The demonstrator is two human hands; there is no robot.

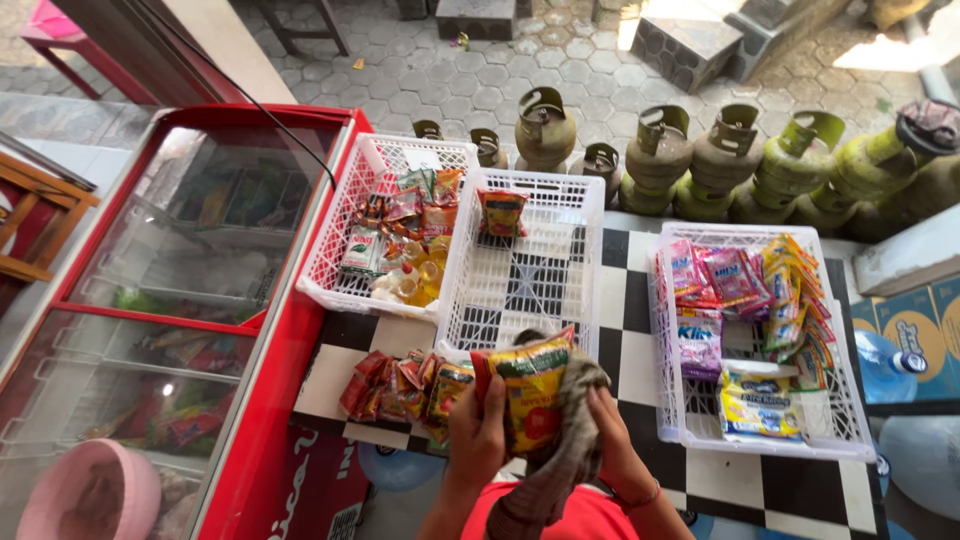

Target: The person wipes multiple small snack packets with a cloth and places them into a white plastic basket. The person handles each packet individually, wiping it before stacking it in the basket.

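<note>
My left hand (472, 432) grips a yellow, green and red snack packet (530, 385) by its left edge, in front of my chest. My right hand (612, 440) presses a brown-grey striped cloth (575, 440) against the packet's right side. Both hands hover over the near edge of a black-and-white chequered table (625, 370). Just beyond them stands a white plastic basket (520, 290), with one similar packet (502, 212) lying at its far end.
A left white basket (335, 240) holds mixed sachets and small bottles; a right basket (672, 400) holds pink and yellow sachets. Loose red packets (392, 385) lie on the table. A red glass-topped freezer (200, 300) stands left. Green gas cylinders (720, 160) line the paved floor behind.
</note>
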